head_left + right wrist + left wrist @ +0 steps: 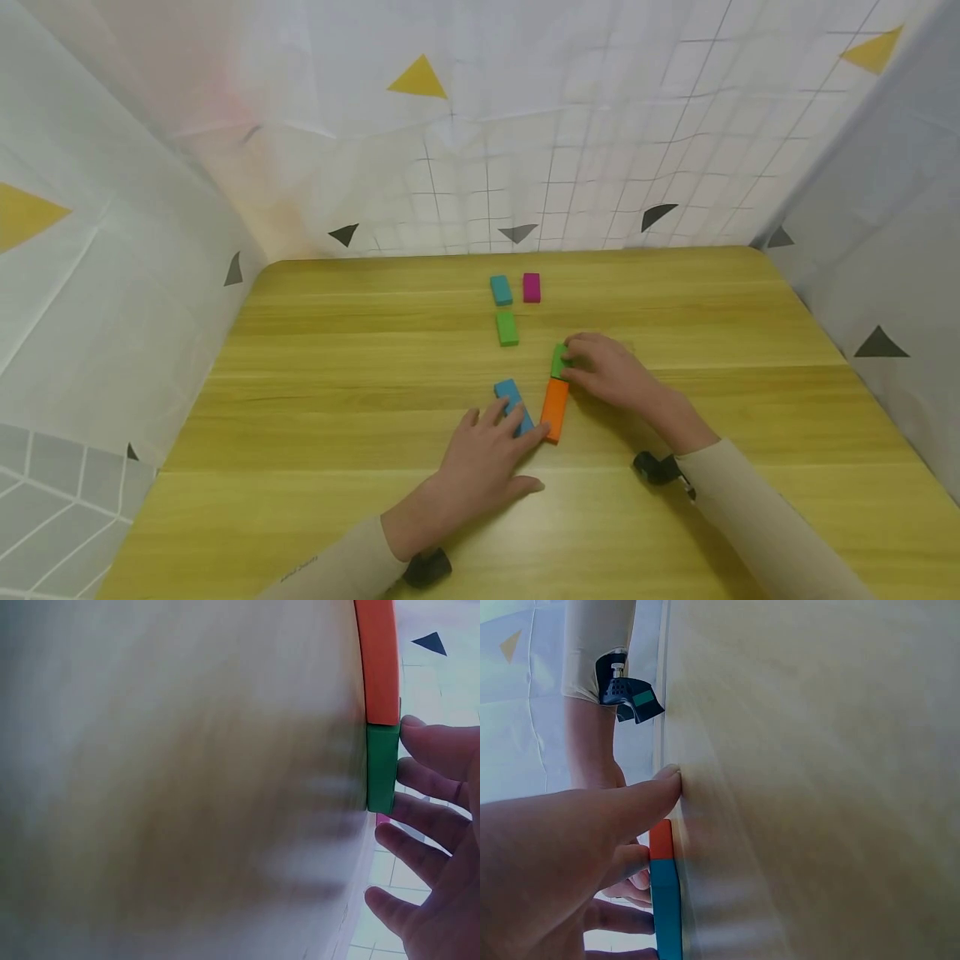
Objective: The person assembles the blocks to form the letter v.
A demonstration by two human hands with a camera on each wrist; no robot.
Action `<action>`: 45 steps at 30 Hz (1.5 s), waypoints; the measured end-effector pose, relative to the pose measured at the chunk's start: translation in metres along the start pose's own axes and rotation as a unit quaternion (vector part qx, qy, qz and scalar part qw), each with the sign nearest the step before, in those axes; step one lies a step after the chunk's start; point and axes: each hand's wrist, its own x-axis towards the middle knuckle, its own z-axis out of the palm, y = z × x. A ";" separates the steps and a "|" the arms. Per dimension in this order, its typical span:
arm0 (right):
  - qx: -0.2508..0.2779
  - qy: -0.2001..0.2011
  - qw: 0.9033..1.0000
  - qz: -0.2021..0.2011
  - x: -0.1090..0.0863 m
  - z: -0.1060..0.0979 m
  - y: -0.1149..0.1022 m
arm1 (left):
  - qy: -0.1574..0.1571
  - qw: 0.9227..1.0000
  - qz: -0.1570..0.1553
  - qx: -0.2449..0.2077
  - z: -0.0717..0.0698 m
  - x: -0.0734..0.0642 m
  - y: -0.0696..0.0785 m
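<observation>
My left hand [483, 458] spreads its fingers over a blue block [507, 390], fingertips resting on it. Its index fingertip touches the near end of an orange block [556, 410], and the thumb sticks out over the table. A green block [558, 361] joins the far end of the orange one, forming a slightly slanted line. The right hand [611, 371] touches this green block from the right with thumb and fingertips. In the right wrist view, its fingers [424, 761] look fairly straight along the green block [381, 769]; no fingers wrap its left side.
Farther back on the wooden table [337, 358] lie another green block [507, 329], a teal block [501, 290] and a magenta block [532, 287]. White patterned cloth [300, 183] walls the back and both sides. Each wrist carries a small black camera [654, 468].
</observation>
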 end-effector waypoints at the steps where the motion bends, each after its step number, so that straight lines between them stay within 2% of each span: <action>1: 0.000 0.000 1.000 0.000 0.000 0.000 -0.001 | 0.000 1.000 0.000 0.001 0.000 0.000 0.000; 14: -0.016 0.001 1.000 -0.006 -0.001 -0.002 -0.006 | -0.001 1.000 -0.002 -0.002 0.001 0.000 0.000; 31: -0.012 0.009 1.000 -0.013 0.001 -0.001 -0.006 | 0.001 1.000 0.000 0.007 0.002 0.001 -0.001; 45: -0.008 0.003 1.000 0.004 0.002 0.000 -0.005 | 0.004 1.000 0.000 0.012 0.003 0.001 0.000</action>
